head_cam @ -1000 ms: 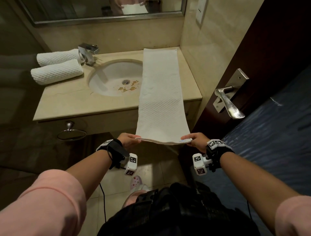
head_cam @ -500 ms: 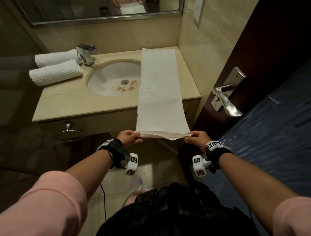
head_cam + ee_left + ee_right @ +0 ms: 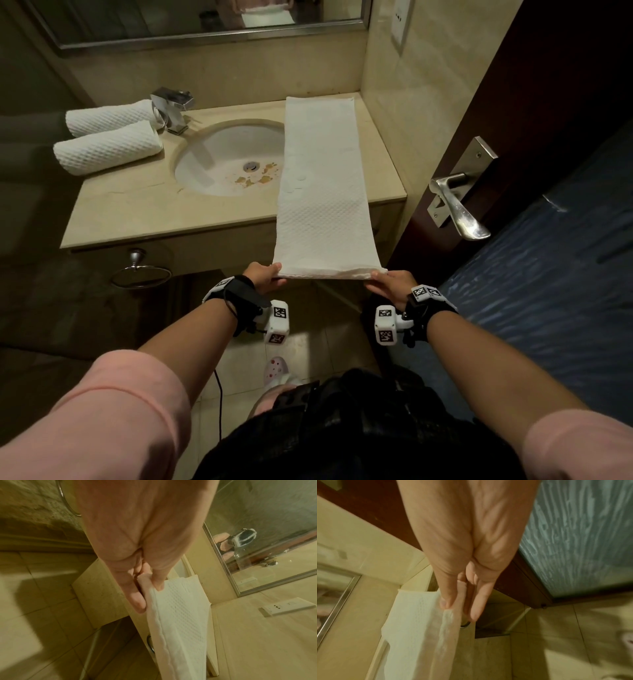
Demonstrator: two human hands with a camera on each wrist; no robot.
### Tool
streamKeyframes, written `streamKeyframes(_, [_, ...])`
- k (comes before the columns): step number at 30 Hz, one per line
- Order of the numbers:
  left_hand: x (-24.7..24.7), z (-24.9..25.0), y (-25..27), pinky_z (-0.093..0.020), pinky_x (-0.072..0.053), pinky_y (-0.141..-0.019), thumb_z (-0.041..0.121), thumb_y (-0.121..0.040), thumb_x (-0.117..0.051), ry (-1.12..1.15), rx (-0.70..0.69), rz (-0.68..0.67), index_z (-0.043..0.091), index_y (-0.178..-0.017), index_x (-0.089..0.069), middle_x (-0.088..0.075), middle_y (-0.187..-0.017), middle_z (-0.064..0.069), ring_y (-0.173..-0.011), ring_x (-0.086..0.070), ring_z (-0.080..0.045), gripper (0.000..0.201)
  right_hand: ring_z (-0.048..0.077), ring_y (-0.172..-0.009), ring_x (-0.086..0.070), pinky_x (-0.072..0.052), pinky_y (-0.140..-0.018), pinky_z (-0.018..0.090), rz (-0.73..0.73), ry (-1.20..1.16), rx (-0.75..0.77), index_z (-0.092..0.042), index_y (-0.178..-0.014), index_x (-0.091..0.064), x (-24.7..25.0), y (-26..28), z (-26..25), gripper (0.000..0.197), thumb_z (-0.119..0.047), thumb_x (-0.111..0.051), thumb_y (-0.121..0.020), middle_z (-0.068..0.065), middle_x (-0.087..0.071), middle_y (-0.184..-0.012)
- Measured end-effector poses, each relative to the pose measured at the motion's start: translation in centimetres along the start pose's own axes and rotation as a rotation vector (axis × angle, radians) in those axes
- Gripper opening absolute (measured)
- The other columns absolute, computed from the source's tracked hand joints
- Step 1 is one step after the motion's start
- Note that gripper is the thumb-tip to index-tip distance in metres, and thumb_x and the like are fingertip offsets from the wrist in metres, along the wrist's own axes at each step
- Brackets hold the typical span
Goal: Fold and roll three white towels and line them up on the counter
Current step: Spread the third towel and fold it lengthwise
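— Two rolled towels (image 3: pixel 109 144) already sit left of the sink (image 3: pixel 229 161). And the third?

— The folded white towel (image 3: pixel 322 192) runs lengthwise away from both hands across the counter (image 3: pixel 144 219); the left hand (image 3: pixel 263 275) and right hand (image 3: pixel 385 284) each pinch a near corner, equally close.

— Any writing?

— None legible.

I see a beige stone counter (image 3: pixel 144 212) with an oval sink (image 3: pixel 226 161) sunk into it and a chrome faucet (image 3: pixel 173 108) at the back. Two rolled white towels (image 3: pixel 109 137) lie side by side on its left end, touching each other. A long folded towel (image 3: pixel 322 178) lies flat along the right side, its near end hanging past the front edge.
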State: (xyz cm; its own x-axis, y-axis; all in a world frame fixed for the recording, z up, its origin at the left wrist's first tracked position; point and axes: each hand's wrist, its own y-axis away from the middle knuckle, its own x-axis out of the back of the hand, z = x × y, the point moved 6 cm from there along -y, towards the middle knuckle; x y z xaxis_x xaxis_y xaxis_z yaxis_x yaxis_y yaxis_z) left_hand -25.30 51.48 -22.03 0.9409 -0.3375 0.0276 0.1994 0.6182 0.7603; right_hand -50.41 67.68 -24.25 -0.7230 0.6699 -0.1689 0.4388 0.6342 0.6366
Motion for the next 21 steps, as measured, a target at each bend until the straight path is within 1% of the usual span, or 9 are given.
streamKeyframes(2, [-0.2, 0.3, -0.2, -0.026, -0.059, -0.065, 0.007, -0.094, -0.055, 0.025, -0.006, 0.016, -0.005, -0.085, -0.053, -0.057, -0.102, -0.019, -0.083, -0.062, -0.026, 0.016, 0.034, -0.11, -0.059, -0.059, -0.073, 0.029, 0.025, -0.085, -0.027, 0.017, -0.119, -0.052, -0.3, 0.1, 0.0, 0.031, 0.002, -0.056, -0.092, 0.025, -0.059, -0.121])
streamKeyframes(4, [-0.3, 0.7, -0.2, -0.033, -0.058, -0.076, 0.004, -0.093, -0.056, 0.042, -0.02, 0.032, -0.006, -0.087, -0.053, -0.057, -0.099, -0.018, -0.092, -0.059, -0.028, 0.013, 0.038, -0.11, -0.06, -0.06, -0.065, 0.028, 0.036, -0.159, -0.061, 0.018, -0.122, -0.049, -0.6, 0.3, -0.1, 0.033, 0.003, -0.054, -0.093, 0.027, -0.056, -0.123])
streamKeyframes(6, [-0.4, 0.8, -0.3, -0.036, -0.054, -0.087, 0.004, -0.09, -0.059, 0.001, -0.025, 0.062, -0.004, -0.079, -0.054, -0.061, -0.1, -0.017, -0.093, -0.06, -0.027, 0.014, 0.036, -0.091, -0.067, -0.06, -0.058, 0.029, 0.042, -0.202, -0.102, 0.019, -0.124, -0.046, -1.0, 0.6, -0.1, 0.035, 0.004, -0.052, -0.094, 0.03, -0.055, -0.123])
streamKeyframes(7, [-0.4, 0.8, -0.3, -0.033, -0.054, -0.086, 0.004, -0.09, -0.059, -0.001, -0.031, 0.088, -0.002, -0.076, -0.054, -0.062, -0.097, -0.016, -0.089, -0.061, -0.026, 0.016, 0.034, -0.082, -0.068, -0.06, -0.058, 0.031, 0.05, -0.211, -0.119, 0.019, -0.125, -0.045, -1.0, 0.5, 0.1, 0.035, 0.004, -0.052, -0.094, 0.031, -0.055, -0.123])
streamKeyframes(10, [-0.1, 0.5, -0.4, -0.02, -0.055, -0.053, 0.005, -0.092, -0.054, 0.024, -0.041, 0.15, 0.0, -0.076, -0.051, -0.059, -0.078, -0.011, -0.064, -0.061, -0.019, 0.017, 0.035, -0.08, -0.065, -0.059, -0.062, 0.039, 0.071, -0.219, -0.17, 0.017, -0.126, -0.044, -1.3, 0.4, 0.4, 0.035, 0.005, -0.051, -0.093, 0.034, -0.054, -0.124])
streamKeyframes(14, [0.4, -0.3, -0.7, -0.028, -0.054, -0.066, 0.006, -0.088, -0.053, -0.058, -0.028, 0.219, -0.004, -0.079, -0.056, -0.063, -0.072, -0.009, -0.058, -0.063, -0.017, 0.015, 0.041, -0.084, -0.065, -0.057, -0.078, 0.045, 0.129, -0.134, -0.183, 0.016, -0.127, -0.04, -1.6, 0.2, -0.1, 0.036, 0.009, -0.046, -0.092, 0.034, -0.059, -0.11])
streamKeyframes(18, [0.5, -0.6, -0.9, -0.029, -0.058, -0.073, 0.001, -0.085, -0.056, -0.071, 0.01, 0.211, -0.005, -0.073, -0.053, -0.068, -0.064, -0.013, -0.07, -0.064, -0.023, 0.014, 0.037, -0.069, -0.067, -0.058, -0.049, 0.038, 0.222, -0.045, -0.158, 0.006, -0.131, -0.037, -1.7, 0.1, -1.1, 0.042, 0.011, -0.045, -0.09, 0.031, -0.059, -0.094])
streamKeyframes(20, [0.6, 0.0, -1.2, -0.034, -0.055, -0.083, -0.002, -0.084, -0.057, -0.098, 0.006, 0.186, -0.004, -0.07, -0.048, -0.063, -0.047, -0.009, -0.07, -0.064, -0.023, 0.017, 0.036, -0.066, -0.067, -0.058, -0.048, 0.037, 0.249, -0.01, -0.145, 0.0, -0.13, -0.036, -1.7, -0.2, -1.6, 0.044, 0.012, -0.045, -0.089, 0.029, -0.057, -0.092])
streamKeyframes(21, [0.6, 0.4, -0.9, -0.031, -0.054, -0.078, -0.003, -0.085, -0.056, -0.148, 0.012, 0.188, -0.002, -0.068, -0.046, -0.06, -0.043, -0.007, -0.066, -0.062, -0.023, 0.02, 0.036, -0.066, -0.066, -0.057, -0.046, 0.037, 0.251, 0.0, -0.155, 0.0, -0.128, -0.038, -1.7, -0.2, -1.8, 0.041, 0.011, -0.046, -0.09, 0.027, -0.056, -0.092])
